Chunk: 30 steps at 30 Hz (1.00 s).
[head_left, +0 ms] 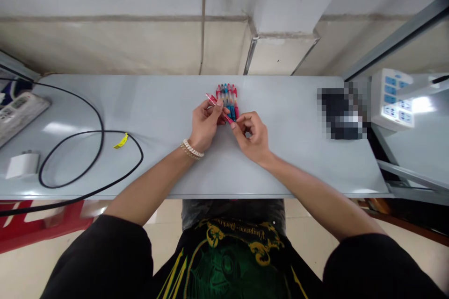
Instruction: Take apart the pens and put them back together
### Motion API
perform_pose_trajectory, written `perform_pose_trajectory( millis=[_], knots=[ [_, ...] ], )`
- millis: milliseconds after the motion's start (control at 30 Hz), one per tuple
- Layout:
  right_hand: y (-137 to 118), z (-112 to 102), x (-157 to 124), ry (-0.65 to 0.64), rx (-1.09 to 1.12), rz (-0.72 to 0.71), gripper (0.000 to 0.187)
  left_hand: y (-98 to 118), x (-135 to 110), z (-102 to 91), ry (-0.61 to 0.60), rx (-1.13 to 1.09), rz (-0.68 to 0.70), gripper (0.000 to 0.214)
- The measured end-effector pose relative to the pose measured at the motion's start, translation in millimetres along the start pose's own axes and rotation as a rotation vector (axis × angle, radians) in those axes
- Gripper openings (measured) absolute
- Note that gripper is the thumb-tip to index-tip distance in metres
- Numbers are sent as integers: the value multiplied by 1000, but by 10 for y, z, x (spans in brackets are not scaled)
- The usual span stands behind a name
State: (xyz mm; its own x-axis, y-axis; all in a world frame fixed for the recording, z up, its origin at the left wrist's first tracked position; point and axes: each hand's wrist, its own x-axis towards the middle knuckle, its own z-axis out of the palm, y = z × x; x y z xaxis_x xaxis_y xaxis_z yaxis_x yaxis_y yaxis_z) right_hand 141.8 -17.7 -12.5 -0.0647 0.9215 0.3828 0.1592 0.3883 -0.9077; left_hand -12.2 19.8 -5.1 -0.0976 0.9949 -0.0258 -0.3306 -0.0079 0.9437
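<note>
My left hand (pixel 206 124) and my right hand (pixel 253 136) hold one red pen (pixel 214 101) between them over the grey table (pixel 287 159). The left fingers pinch its middle and upper part. My right fingertips pinch its lower end. The pen lies slanted, tip end up to the left. Just behind the hands, a row of several red and blue pens (pixel 228 96) lies side by side on the table. A beaded bracelet (pixel 191 149) is on my left wrist.
A black cable (pixel 91 149) with a yellow tag (pixel 121 141) loops across the table's left side, near a white charger (pixel 23 164) and a power strip (pixel 19 112). A blurred dark object (pixel 342 113) lies at the right, another power strip (pixel 393 98) beyond it.
</note>
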Motion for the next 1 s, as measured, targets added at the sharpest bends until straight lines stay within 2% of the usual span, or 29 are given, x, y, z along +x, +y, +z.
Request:
perform_pose_trajectory(
  millis=[167, 333, 833, 1000],
  knots=[
    [-20, -35, -11, -42, 30, 14, 19, 39, -46, 4, -10, 11, 43, 54],
    [-48, -94, -28, -42, 52, 61, 22, 83, -110, 33, 39, 38, 65, 56],
    [-72, -158, -35, -47, 48, 102, 24, 148, -233, 72, -24, -16, -17, 50],
    [-78, -173, -43, -112, 200, 175, 33, 140, -232, 58, -61, -38, -44, 50]
  ],
)
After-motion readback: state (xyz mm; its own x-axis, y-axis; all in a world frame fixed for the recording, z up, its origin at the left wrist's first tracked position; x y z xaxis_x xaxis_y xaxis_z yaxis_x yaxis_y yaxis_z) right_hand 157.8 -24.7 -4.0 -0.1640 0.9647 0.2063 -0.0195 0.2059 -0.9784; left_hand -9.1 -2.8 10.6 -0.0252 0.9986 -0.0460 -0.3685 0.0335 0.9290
